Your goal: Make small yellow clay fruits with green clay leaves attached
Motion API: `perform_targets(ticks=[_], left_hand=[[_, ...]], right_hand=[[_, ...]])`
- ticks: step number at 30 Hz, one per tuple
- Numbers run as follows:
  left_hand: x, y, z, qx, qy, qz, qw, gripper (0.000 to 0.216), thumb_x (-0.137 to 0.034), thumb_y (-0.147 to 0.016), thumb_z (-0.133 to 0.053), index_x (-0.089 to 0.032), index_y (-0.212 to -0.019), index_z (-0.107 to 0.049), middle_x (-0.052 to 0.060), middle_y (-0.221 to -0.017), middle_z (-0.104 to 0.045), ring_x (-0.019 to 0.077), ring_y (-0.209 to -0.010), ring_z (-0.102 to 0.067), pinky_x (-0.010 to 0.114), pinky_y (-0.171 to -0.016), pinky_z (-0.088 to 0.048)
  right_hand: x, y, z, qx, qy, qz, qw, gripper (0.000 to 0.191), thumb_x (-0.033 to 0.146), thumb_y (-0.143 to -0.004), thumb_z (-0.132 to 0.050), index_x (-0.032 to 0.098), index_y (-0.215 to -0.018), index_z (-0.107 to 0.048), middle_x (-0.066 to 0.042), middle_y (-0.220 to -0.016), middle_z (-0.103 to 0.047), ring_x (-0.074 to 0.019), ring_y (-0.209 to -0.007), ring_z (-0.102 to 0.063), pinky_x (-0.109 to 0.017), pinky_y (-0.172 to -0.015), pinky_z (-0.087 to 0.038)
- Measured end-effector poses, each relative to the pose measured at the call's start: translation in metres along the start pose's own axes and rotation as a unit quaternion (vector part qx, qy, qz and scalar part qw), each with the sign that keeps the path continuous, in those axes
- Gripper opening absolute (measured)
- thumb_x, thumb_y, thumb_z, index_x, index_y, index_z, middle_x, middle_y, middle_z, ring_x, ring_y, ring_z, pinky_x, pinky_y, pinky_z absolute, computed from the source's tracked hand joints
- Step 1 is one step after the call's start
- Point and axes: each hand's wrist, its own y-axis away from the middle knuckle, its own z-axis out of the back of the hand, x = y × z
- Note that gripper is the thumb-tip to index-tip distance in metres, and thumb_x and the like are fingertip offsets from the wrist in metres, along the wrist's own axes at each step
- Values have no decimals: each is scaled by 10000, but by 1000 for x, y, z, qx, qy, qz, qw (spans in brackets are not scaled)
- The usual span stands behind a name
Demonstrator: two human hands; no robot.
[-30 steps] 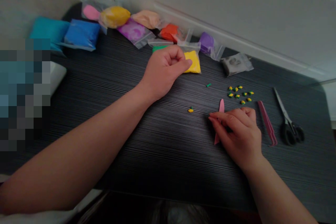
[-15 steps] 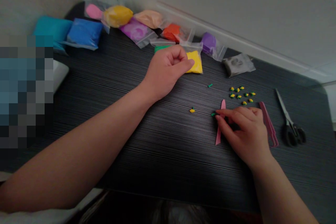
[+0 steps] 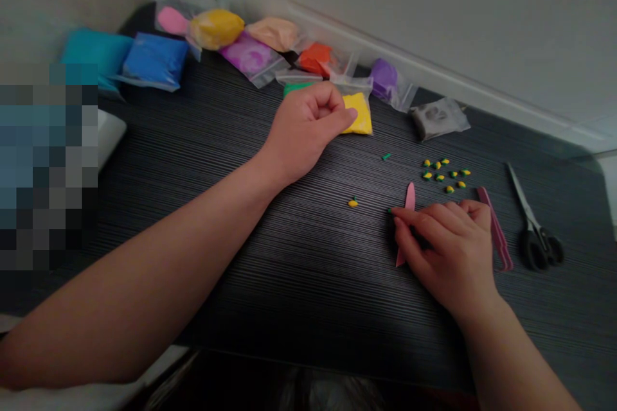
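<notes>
My left hand point(image 3: 303, 131) is closed in a loose fist beside a bag of yellow clay point(image 3: 357, 114), its thumb lying over the bag's edge; nothing shows between its fingers. My right hand point(image 3: 448, 244) rests low over the table, with thumb and forefinger close together at a tiny green clay piece point(image 3: 390, 210), mostly covered by the fingertip. Beneath those fingers lies a flat pink clay tool point(image 3: 409, 196). To their left is a small yellow clay piece point(image 3: 353, 203) with a green bit at its top. Another green strip point(image 3: 386, 157) lies farther back.
Several small yellow-and-green pieces point(image 3: 439, 177) are grouped behind my right hand. Pink tweezers point(image 3: 496, 231) and black-handled scissors point(image 3: 533, 225) lie to the right. Bags of coloured clay, including a blue one point(image 3: 154, 61) and a grey one point(image 3: 439, 119), line the table's back edge.
My right hand has shifted slightly, and its forefinger now covers more of the green piece. My left hand stays where it was.
</notes>
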Motion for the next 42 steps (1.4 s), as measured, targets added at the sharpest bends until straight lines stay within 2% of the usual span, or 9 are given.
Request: perform_targets(ticks=[11, 26, 32, 38, 42], left_hand=[[1, -1, -1, -3, -14, 8, 1000, 250, -283, -722, -604, -210, -564, -425, -51, -405, -325, 114, -488, -372, 279, -539, -305], [3, -2, -1, -5, 12, -4, 1000, 245, -241, -709, -613, -213, -538, -440, -44, -415, -333, 118, -503, -361, 288, -535, -278], [2, -2, -2, -6, 31, -21, 999, 242, -205, -719, -601, -187, -542, -437, -46, -471, -354, 87, -494, -342, 259, -511, -260], [-6, 1, -2, -2, 2, 23, 1000, 237, -170, -753, -579, -148, -576, -424, -57, -529, -351, 46, -523, -364, 217, -556, -270], [-9, 1, -2, -7, 16, 46, 999, 228, -112, -747, -573, -130, -573, -428, -56, -538, -361, 37, -528, -374, 198, -559, -267]], right_hand=[[3, 0, -1, 12, 20, 5, 1000, 162, 269, -789, -552, 220, -902, -658, 8, -634, -599, -142, -628, -467, -357, -740, -259], [7, 0, 1, 35, 66, 2, 997, 172, 304, -815, -509, 231, -880, -650, 9, -640, -599, -160, -654, -466, -374, -740, -264], [9, 0, 0, 40, 75, -1, 996, 170, 312, -816, -509, 241, -899, -640, 13, -655, -602, -169, -659, -477, -387, -735, -275], [2, 1, 0, -19, -29, -23, 999, 157, 277, -778, -588, 237, -928, -613, 25, -694, -589, -134, -667, -522, -350, -728, -318], [-1, 2, -2, -57, -51, -46, 996, 175, 253, -754, -623, 216, -923, -596, 27, -680, -552, -118, -660, -522, -332, -725, -337]])
